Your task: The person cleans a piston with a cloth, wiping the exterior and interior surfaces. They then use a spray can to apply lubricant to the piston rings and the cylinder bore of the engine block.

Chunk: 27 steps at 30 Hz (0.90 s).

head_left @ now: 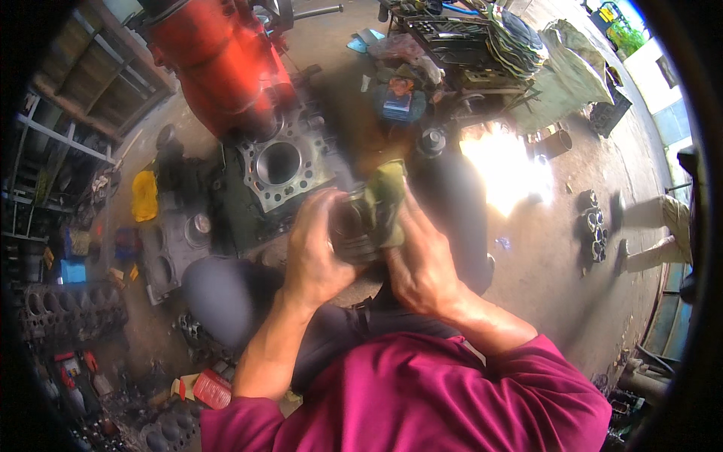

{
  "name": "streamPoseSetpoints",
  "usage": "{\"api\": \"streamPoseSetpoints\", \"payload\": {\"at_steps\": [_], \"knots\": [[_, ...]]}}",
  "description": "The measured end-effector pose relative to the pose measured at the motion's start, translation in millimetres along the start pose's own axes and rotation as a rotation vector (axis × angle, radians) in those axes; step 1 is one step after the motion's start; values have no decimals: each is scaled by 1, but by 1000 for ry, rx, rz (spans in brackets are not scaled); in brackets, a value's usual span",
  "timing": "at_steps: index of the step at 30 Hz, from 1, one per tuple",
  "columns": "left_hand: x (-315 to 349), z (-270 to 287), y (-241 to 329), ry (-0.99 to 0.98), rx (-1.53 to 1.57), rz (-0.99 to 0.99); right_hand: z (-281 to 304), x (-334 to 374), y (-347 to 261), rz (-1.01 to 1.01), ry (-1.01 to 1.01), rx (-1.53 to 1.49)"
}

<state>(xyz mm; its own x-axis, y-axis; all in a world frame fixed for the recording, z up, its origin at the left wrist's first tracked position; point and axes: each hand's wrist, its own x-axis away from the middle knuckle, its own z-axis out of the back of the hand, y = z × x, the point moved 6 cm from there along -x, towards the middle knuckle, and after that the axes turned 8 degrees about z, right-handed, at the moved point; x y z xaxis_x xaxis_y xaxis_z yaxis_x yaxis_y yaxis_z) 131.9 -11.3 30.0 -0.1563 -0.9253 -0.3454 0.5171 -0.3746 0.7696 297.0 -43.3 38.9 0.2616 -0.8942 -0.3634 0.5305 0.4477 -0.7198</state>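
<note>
My left hand [316, 245] is wrapped round a dark metal cylinder that looks like an engine piston [351, 232], held above my lap. From the other side my right hand [422, 260] presses a dirty yellow-green rag [387, 192] against it. The fingertips of the right hand are partly hidden by the rag. Just beyond the left hand lies an engine block [260, 194], its round bore facing up. A similar piston [198, 228] rests on a grey metal part to the left, and another one [432, 142] stands on the floor ahead.
A red machine body [215, 68] rises at the far left. Tools crowd a low bench [452, 41] ahead. A yellow cloth [144, 196] and a multi-bore block [71, 309] lie left. At right, a person's legs [655, 252] show near small metal parts [594, 226] on the floor.
</note>
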Motion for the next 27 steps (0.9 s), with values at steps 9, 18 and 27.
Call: {"api": "streamPoseSetpoints", "payload": {"at_steps": [9,18,27], "knots": [[5,1,-12,45,-86,-43,-15,-1,-31,199,-110,269],[5,2,-34,-72,95,185,9,-15,-32,45,-84,-519],[8,13,-30,-7,389,247,89,-33,49,-217,613,-1487]]}}
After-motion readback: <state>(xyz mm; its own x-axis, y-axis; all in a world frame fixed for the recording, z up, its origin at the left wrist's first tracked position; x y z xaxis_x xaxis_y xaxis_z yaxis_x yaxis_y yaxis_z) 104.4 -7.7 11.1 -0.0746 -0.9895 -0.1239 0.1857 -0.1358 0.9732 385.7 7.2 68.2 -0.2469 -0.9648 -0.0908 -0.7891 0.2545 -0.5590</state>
